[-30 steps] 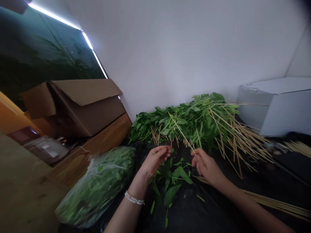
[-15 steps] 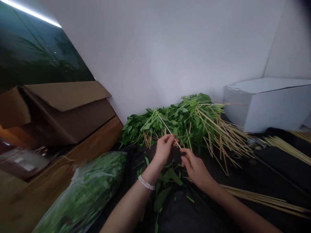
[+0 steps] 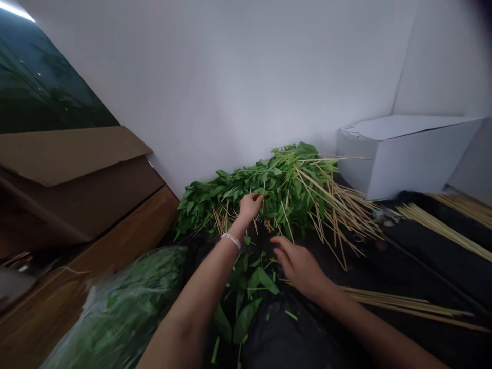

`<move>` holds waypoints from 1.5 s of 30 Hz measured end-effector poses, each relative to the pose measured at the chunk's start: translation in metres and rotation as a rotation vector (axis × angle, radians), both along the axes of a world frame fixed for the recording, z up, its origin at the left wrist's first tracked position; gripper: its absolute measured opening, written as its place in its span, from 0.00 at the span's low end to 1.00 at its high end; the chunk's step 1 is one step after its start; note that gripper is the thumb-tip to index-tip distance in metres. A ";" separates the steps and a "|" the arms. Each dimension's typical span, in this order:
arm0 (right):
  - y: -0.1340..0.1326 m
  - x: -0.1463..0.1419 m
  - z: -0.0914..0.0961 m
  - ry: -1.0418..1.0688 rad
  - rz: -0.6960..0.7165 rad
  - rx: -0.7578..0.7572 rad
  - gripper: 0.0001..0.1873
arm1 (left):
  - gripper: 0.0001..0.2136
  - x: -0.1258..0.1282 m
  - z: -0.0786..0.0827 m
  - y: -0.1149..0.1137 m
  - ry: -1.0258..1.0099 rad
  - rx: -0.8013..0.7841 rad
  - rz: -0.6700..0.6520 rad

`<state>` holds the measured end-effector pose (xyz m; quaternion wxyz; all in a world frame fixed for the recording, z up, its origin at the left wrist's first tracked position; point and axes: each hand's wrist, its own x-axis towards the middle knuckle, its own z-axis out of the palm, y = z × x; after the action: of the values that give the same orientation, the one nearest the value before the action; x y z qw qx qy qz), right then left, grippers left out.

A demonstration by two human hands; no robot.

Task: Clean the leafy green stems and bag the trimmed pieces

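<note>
Head view: loose leaves (image 3: 248, 318) on black plastic (image 3: 294, 341), near centre; clear bag of greens (image 3: 126, 302), near left. Bare sticks (image 3: 400, 301), lying near right. Your right hand (image 3: 302, 266), just beyond the loose leaves: fingers half spread and curled, nothing held. Your left hand (image 3: 250, 206), farther in: fingertips pinched together on a thin stick (image 3: 264, 186), at the near side of a pile of leafy greens (image 3: 265, 174). Cardboard box (image 3: 77, 200), left; white box (image 3: 418, 159), far right; pale wall (image 3: 246, 82), farthest.
</note>
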<state>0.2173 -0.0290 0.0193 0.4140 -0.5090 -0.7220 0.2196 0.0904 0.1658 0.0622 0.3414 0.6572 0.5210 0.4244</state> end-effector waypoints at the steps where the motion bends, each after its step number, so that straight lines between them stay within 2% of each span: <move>1: 0.002 0.004 0.003 0.005 -0.017 0.013 0.16 | 0.08 -0.004 -0.001 -0.011 0.006 -0.005 -0.022; 6: 0.009 0.028 0.019 -0.064 -0.039 0.046 0.12 | 0.13 -0.050 -0.007 -0.082 -0.057 -0.074 -0.185; 9: 0.011 0.042 0.026 -0.179 0.025 -0.023 0.10 | 0.17 -0.085 -0.018 -0.114 -0.140 -0.108 -0.116; 11: 0.011 0.051 0.029 -0.293 0.098 -0.116 0.08 | 0.18 -0.104 -0.028 -0.125 -0.163 -0.096 -0.015; 15: 0.009 0.065 0.031 -0.576 0.185 -0.316 0.04 | 0.21 -0.125 -0.045 -0.128 -0.163 -0.034 0.139; 18: 0.007 0.070 0.031 -0.757 0.168 -0.409 0.06 | 0.22 -0.129 -0.048 -0.126 -0.149 -0.014 0.145; 21: 0.004 0.067 0.028 -0.842 0.169 -0.421 0.08 | 0.23 -0.130 -0.048 -0.126 -0.153 -0.023 0.134; 27: 0.002 0.057 0.018 -0.819 0.288 -0.404 0.12 | 0.20 -0.128 -0.052 -0.126 -0.114 -0.029 0.099; 31: 0.004 0.061 0.015 -0.824 0.289 -0.390 0.11 | 0.19 -0.128 -0.054 -0.127 -0.111 -0.032 0.096; 39: 0.009 0.067 0.019 -0.654 0.238 -0.284 0.07 | 0.16 -0.128 -0.060 -0.128 -0.073 -0.035 0.054; 45: 0.007 0.065 0.021 -0.682 0.256 -0.403 0.03 | 0.15 -0.126 -0.060 -0.129 -0.070 -0.055 0.033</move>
<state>0.2823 -0.0216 0.0407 0.0122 -0.5295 -0.8178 0.2251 -0.0353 0.0366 0.0027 0.3702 0.6235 0.5310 0.4384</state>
